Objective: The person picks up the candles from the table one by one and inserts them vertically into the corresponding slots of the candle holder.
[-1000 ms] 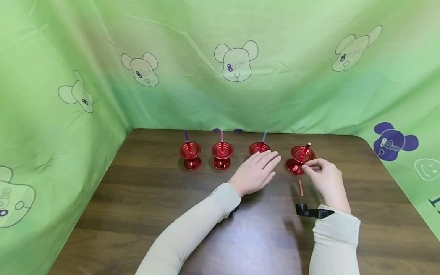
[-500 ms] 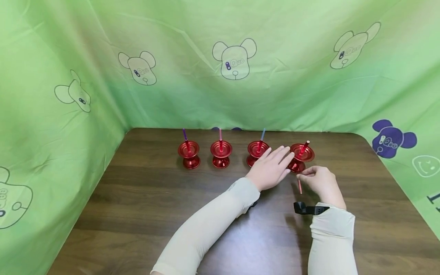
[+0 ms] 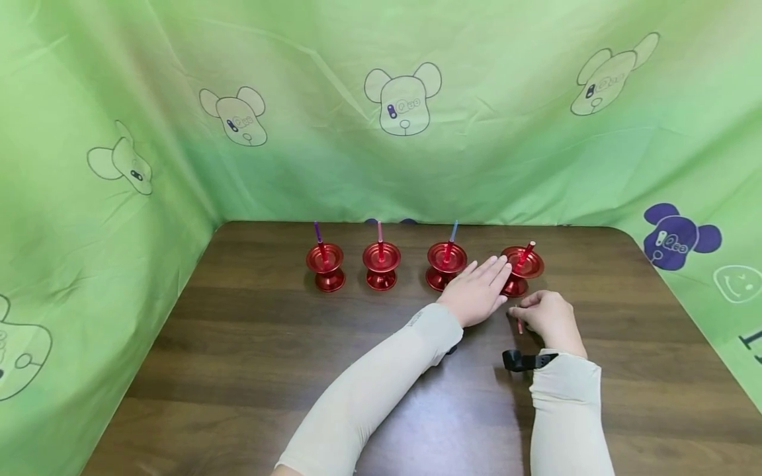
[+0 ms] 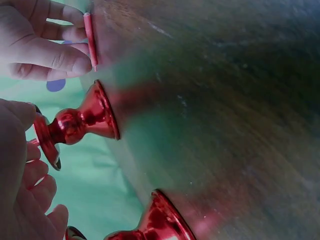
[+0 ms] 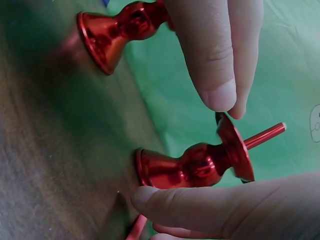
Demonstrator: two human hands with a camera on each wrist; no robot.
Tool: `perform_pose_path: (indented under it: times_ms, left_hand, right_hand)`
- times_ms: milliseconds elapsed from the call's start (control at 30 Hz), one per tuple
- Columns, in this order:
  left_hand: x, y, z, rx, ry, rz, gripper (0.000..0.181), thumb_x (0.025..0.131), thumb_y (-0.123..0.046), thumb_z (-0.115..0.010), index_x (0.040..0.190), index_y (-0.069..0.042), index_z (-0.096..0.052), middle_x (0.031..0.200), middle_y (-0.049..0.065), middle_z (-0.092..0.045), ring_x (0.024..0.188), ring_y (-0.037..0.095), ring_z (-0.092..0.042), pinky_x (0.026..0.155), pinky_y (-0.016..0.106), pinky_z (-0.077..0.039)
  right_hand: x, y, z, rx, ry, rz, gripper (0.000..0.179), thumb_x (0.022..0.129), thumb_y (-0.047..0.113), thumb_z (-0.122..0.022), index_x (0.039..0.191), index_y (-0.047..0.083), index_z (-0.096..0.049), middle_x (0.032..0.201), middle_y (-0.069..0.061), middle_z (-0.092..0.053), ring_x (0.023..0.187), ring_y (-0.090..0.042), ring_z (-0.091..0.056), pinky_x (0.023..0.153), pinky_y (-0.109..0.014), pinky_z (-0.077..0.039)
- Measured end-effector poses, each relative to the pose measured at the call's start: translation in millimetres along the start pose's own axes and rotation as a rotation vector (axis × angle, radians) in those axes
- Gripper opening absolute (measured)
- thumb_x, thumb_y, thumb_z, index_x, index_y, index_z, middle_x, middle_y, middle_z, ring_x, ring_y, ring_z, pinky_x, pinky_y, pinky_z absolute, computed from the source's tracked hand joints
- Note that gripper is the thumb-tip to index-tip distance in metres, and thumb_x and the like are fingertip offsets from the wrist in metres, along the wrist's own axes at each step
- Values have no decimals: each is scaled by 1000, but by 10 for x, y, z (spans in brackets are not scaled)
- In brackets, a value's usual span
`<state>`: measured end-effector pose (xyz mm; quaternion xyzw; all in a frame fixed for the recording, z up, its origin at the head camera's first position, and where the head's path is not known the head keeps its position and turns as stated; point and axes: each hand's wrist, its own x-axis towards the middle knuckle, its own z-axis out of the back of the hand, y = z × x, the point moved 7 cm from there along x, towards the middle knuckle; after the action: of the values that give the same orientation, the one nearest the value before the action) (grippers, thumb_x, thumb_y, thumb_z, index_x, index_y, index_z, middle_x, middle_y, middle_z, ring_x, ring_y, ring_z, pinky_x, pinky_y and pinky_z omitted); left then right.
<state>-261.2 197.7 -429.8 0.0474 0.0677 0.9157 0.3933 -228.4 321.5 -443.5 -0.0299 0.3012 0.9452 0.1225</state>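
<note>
Straight fingers of my left hand (image 3: 478,293) lie at the dish of the rightmost red candle holder (image 3: 515,285), and in the right wrist view fingertips reach its rim. A short red stick with a pale end (image 3: 527,251) stands in that dish. In front of the holder, a thin red candle (image 4: 91,42) with a pointed end lies on the table. My right hand (image 3: 550,320) is over it, with thumb and fingers on either side in a pinch. The hand partly hides the candle in the head view.
Three more red holders stand in a row to the left, bearing a purple candle (image 3: 318,231), a pink candle (image 3: 380,231) and a blue candle (image 3: 454,230). The wooden table (image 3: 268,370) meets a green printed cloth (image 3: 309,152) behind.
My left hand has shifted right, from the blue candle's holder to the rightmost one. The right hand has come down from that holder's rim to the red candle on the table.
</note>
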Motion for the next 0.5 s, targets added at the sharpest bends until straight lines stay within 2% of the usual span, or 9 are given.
perform_pose_path:
  times_ms: [133,500]
  left_hand:
    - [17,-7,-31,-2,16,-6,63,101,-48,-24,153,-18,-7,158,-2,-3,143,11,-1,114,31,-14]
    - [32,-8,-48,11,-3,-10,64,100,-48,-26,153,-17,-5,158,-3,-2,143,11,-1,114,32,-14]
  right_hand:
    - [1,-17,-21,3,-7,-7,25,78,21,-72,84,-2,-66,60,-2,-61,61,-21,-56,54,-31,-40]
    - [-11,-49,-10,29,-28,-31,16,80,12,-65,82,-3,-65,53,-2,-58,56,-19,-52,50,-30,-39]
